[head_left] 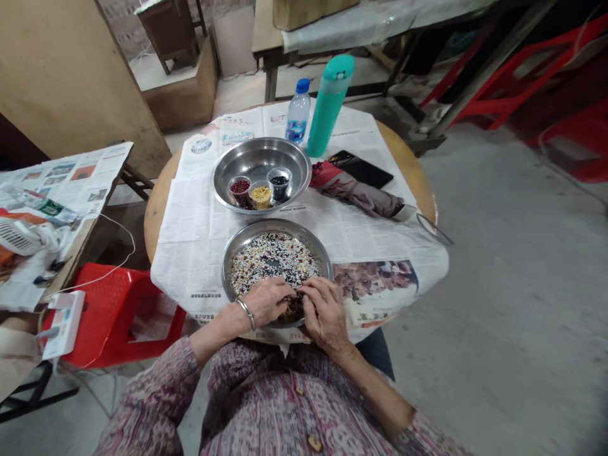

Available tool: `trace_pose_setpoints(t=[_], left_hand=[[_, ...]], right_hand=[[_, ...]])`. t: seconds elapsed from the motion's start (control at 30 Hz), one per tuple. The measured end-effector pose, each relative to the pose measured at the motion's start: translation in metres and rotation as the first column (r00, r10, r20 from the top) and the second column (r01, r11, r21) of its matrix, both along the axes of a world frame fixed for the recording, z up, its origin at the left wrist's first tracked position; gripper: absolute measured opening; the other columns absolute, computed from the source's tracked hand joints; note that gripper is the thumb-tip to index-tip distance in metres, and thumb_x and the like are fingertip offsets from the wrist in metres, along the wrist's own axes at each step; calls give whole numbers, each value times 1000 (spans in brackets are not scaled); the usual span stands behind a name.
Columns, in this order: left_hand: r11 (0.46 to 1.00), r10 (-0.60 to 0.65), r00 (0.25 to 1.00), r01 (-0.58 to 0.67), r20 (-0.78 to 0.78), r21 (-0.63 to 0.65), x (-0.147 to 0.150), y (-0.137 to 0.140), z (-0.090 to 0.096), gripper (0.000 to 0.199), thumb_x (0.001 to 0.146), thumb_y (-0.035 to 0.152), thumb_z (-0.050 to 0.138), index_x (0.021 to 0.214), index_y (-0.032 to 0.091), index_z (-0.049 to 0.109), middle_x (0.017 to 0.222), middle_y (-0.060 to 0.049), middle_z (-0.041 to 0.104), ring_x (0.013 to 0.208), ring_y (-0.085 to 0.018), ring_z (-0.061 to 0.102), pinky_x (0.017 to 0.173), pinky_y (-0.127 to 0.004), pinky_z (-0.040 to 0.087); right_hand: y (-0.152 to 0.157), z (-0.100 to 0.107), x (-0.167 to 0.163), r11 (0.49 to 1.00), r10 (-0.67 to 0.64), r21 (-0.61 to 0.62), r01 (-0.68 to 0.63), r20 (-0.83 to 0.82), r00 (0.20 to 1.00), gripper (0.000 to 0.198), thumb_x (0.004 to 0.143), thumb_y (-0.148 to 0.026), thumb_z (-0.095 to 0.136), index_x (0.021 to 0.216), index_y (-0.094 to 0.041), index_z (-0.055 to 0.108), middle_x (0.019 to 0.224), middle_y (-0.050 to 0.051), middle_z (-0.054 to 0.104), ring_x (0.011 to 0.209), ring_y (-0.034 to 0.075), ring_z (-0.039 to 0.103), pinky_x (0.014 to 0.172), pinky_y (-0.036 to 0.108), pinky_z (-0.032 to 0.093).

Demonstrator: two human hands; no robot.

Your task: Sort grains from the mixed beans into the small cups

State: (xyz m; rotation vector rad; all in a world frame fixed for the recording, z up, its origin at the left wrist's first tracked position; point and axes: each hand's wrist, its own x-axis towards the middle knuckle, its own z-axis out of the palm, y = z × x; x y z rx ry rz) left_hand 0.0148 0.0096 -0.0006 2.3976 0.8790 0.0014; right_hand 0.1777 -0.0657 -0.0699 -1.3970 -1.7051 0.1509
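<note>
A shallow steel pan [228,288] in front of me holds a mix of white, yellow, dark red and black grains and beans [273,258]. Over its near side, my left hand [266,299], with a silver bangle at the wrist, has its fingers curled down and pressed together. My right hand [327,311] meets it there, its thumb and fingers closed in a pinch. Whatever lies between the fingertips is too small to name. Behind stands a larger steel basin [259,152] with three clear cups of dark red beans [239,185], yellow grains [261,195] and black beans [278,183].
Newspaper [185,234] covers the round table [422,183]. At its back stand a water bottle [298,114] and a teal bottle [331,104]; a folded umbrella [363,195] and a dark phone [363,168] lie right. A red stool [111,310] and a power strip [64,324] are left.
</note>
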Motion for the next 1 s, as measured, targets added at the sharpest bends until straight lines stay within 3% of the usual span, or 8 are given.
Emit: trace_pose_setpoints(t=[0.13,0.27,0.53,0.63,0.73,0.9,1.0], left_hand=[[994,-106,994,106,18,17,-10,-15,-3,32,91,9,45,115,18,64,118,-8,65,111,-17,59,102,-29,48],[991,-128,992,128,-5,47,-5,-14,-10,33,89,6,46,113,19,65,116,-7,64,109,-17,59,100,-30,49],[981,103,994,-96,-33,169,4,15,-9,31,90,6,43,111,19,62,117,-8,56,106,-19,56,96,-34,52],[965,174,985,-173,14,199,5,26,-1,24,89,15,56,112,19,59,122,-9,51,111,-21,52,99,-37,50],[955,192,981,-178,-38,236,11,34,1,45,79,24,72,121,23,56,129,-10,47,119,-27,46,103,-46,46],[992,80,995,-73,-61,104,31,45,-8,25,85,12,58,107,20,68,113,-7,59,102,-20,58,96,-36,50],[995,90,995,-89,-35,37,36,49,-9,24,82,7,56,96,19,72,96,-4,67,93,-18,63,92,-31,51]], right_hand=[[-1,0,0,1000,2,-5,-2,3,1000,25,88,-12,47,106,-23,61,108,8,61,110,26,53,97,48,44],[-1,-1,0,1000,3,3,-3,4,1000,26,88,-12,47,107,-22,61,110,9,61,112,26,52,98,49,44],[-1,1,-1,1000,0,-12,0,-12,1000,27,89,-13,47,110,-23,60,111,9,63,112,26,53,99,50,43],[-1,1,0,1000,1,-2,-1,-4,1000,26,89,-12,48,110,-22,59,111,9,62,113,27,53,99,50,43],[0,1,0,1000,3,5,-3,6,1000,25,89,-12,48,109,-21,58,111,10,62,113,27,52,99,49,43],[0,1,0,1000,-6,0,6,18,1000,24,89,-13,47,109,-22,58,110,9,62,112,27,53,98,50,43],[0,1,0,1000,-8,15,8,17,1000,24,88,-12,48,107,-21,59,111,10,62,111,26,53,98,49,44]])
